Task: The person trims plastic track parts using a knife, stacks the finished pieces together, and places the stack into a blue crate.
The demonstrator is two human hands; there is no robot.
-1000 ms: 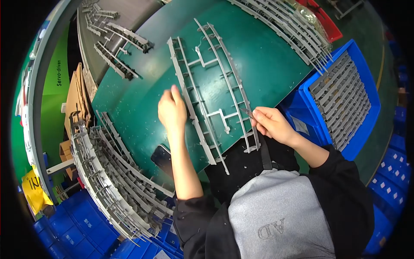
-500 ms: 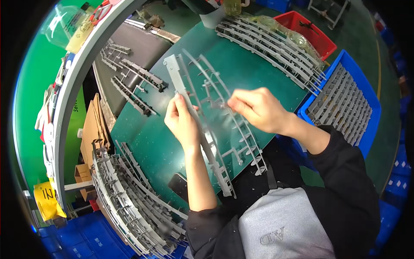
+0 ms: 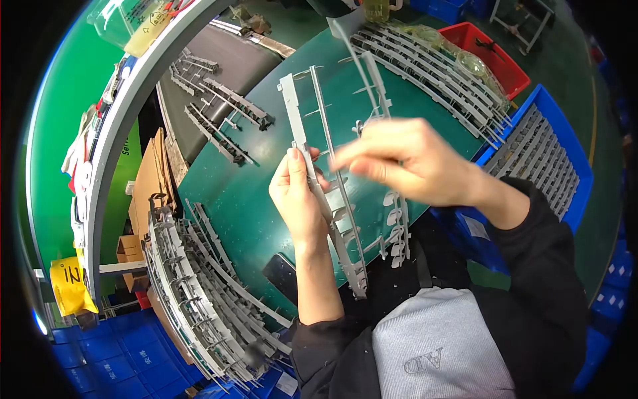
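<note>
My left hand (image 3: 300, 196) is closed around a long, narrow grey plastic strip (image 3: 294, 110), which slants from upper left to lower right over the table. A thin moulded rod (image 3: 323, 113) runs beside the strip, joined to it by short crosspieces. Close to that rod is my right hand (image 3: 419, 159), its fingers pointing left and smeared by motion; whether they grip anything cannot be made out. Behind the right hand, another grey moulded frame (image 3: 375, 80) with small tabs extends up and down, partly hidden by the hand.
Stacked grey strips lie at the table's lower left (image 3: 199, 286) and far right (image 3: 425, 73). A blue crate (image 3: 585, 173) full of strips stands at right, a red bin (image 3: 512, 73) behind. More parts (image 3: 232, 106) rest on a dark belt. A phone (image 3: 280, 274) lies near my left forearm.
My right hand has moved slightly right, its pinched fingers now stretched and blurred. The frame on the right has shifted and stands further from the strip at its upper end. The left hand keeps its grip.
</note>
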